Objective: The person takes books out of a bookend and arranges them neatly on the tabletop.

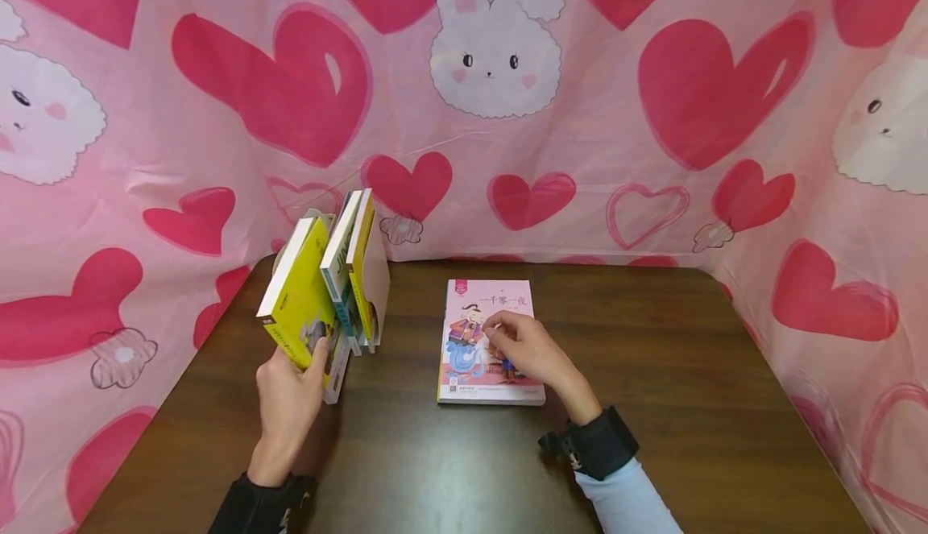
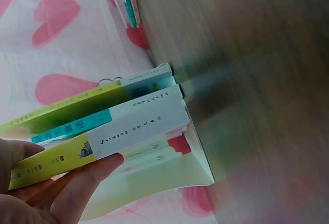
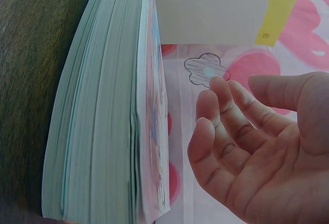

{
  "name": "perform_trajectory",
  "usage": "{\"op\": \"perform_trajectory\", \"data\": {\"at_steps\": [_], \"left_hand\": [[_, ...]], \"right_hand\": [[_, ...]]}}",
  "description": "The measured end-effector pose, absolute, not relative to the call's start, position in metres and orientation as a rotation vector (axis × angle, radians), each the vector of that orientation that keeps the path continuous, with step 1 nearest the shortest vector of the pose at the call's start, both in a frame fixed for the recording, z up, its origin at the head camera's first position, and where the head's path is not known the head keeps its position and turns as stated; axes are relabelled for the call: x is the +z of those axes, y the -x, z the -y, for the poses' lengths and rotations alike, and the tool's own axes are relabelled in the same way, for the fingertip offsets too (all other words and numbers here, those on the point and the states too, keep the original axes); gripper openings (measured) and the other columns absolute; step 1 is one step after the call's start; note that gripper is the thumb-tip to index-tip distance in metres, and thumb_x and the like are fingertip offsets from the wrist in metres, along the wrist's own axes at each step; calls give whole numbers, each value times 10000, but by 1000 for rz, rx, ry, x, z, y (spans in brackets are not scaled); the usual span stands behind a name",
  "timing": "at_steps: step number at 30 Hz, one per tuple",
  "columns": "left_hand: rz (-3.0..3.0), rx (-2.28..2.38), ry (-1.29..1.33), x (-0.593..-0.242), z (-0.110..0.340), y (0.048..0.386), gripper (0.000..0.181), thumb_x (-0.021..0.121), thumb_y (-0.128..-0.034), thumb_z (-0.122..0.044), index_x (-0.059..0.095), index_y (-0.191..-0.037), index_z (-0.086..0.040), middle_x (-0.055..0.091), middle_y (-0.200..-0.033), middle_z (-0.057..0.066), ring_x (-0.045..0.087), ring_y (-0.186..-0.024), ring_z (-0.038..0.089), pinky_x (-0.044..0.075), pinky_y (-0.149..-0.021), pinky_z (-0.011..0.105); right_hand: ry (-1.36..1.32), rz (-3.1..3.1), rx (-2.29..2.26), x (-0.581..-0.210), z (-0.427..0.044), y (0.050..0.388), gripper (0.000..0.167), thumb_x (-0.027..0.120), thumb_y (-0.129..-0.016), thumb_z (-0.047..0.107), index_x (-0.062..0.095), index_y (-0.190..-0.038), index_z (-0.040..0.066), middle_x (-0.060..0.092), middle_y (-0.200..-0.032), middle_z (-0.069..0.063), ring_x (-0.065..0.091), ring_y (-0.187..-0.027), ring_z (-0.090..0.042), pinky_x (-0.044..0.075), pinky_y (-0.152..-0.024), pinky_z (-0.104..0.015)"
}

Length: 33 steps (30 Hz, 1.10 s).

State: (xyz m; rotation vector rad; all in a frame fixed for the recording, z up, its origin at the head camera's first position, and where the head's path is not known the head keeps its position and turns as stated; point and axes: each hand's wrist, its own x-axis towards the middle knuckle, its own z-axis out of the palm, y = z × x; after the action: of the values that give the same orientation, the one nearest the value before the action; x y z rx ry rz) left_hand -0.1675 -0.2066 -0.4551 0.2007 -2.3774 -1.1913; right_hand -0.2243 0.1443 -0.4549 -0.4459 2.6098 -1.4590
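Note:
My left hand (image 1: 286, 401) grips a thick yellow book (image 1: 299, 296) by its lower part, thumb on the cover. In the left wrist view its yellow-and-white spine (image 2: 128, 131) shows, with fingers along the side. It stands tilted at the near left of a white book rack (image 1: 377, 272), beside other upright books. A pink book (image 1: 457, 365) with cartoon figures lies flat on the table, front cover up. Over its right side hovers my right hand (image 1: 532, 349), fingers loosely bent and holding nothing; the right wrist view shows a gap between hand (image 3: 252, 157) and cover.
A teal-and-white book (image 1: 337, 264) and a thin yellow book (image 1: 360, 268) stand in the rack. The dark wooden table (image 1: 652, 357) extends to the right. A pink cloth (image 1: 464, 139) with hearts and rabbits hangs behind and at both sides.

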Motion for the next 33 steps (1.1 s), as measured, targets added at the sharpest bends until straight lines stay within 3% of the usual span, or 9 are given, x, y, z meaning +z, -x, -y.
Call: {"op": "perform_trajectory", "data": {"at_steps": [22,33], "left_hand": [[2374,-1147,-236,-449,206,143,467,727,-1006,-167,581,-1377,77,668,-1298,307,682,-1084,524,562,-815,634],[2327,-1042,-241,-449,210,134,399,754,-985,-150,640,-1245,130,711,-1104,347,732,-877,529,588,-683,628]], "right_hand": [[437,-2603,-1462,-454,-145,224,221,618,-1075,196,714,-1193,37,653,-874,-107,595,-778,-204,497,-703,-361],[436,-2602,-1464,-453,-145,223,217,614,-1076,187,712,-1194,34,659,-878,-125,599,-773,-207,502,-704,-362]]}}
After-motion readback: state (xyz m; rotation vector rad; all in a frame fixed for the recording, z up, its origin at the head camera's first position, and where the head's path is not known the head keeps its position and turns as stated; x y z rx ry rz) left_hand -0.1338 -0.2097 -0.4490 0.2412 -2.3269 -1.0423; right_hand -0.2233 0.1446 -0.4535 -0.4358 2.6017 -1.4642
